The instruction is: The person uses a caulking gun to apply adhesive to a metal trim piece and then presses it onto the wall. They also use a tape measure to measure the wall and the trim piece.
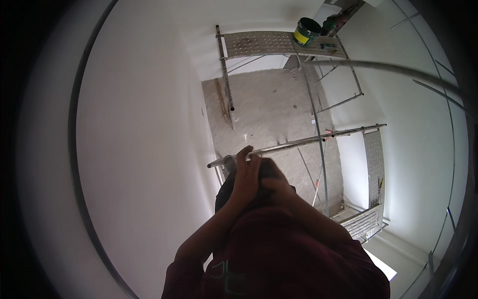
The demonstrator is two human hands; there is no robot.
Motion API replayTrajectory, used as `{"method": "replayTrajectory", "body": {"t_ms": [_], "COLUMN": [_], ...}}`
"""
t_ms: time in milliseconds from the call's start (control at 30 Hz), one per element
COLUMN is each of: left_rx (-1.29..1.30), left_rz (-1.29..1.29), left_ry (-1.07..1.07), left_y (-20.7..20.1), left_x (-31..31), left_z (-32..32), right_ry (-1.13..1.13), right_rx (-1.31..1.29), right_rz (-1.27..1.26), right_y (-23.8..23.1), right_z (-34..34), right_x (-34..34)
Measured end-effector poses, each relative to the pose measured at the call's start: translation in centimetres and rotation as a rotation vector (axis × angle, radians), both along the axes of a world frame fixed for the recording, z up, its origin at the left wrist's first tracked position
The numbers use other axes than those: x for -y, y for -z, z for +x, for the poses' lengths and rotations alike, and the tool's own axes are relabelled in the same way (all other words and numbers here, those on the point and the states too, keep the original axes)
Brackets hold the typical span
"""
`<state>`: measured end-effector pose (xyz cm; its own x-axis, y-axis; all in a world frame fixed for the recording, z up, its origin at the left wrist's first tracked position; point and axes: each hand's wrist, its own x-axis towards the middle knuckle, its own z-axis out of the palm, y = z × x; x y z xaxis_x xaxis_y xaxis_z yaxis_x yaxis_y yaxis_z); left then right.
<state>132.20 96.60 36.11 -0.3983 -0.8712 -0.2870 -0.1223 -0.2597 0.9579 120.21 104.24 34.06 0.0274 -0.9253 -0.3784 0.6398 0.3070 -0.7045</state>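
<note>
Both hands are together in front of my body, above the dark trousers and close to a scaffold rail (294,143). My left hand (246,173) has its fingers stretched out toward the rail, and nothing shows in it. Against its right side is my right hand (277,183), its fingers dim and partly hidden. Whether the right hand holds anything cannot be made out. The rail passes just beyond the fingertips; contact with it is unclear.
Far ahead, a perforated scaffold platform (259,44) carries a dark green bucket (306,32) with a yellow label. Another plank (374,164) stands along the right. Metal bars (318,129) cross overhead and below. A white wall (134,149) rises left; the concrete floor (269,104) lies far below.
</note>
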Motion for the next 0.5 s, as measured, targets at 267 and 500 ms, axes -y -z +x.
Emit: {"method": "replayTrajectory", "body": {"t_ms": [267, 500], "left_rx": [0.722, 0.927], "left_rz": [-0.649, -1.012], "left_ry": [-0.135, -0.257], "left_y": [3.4, 1.1], "left_x": [21.8, 33.4], "left_z": [15.5, 27.0], "right_ry": [0.169, 0.164], "right_rx": [-0.341, -0.974], "right_rz": [0.245, 0.627], "right_y": [3.1, 9.0], "right_z": [-6.6, -12.6], "right_x": [5.0, 0.4]}}
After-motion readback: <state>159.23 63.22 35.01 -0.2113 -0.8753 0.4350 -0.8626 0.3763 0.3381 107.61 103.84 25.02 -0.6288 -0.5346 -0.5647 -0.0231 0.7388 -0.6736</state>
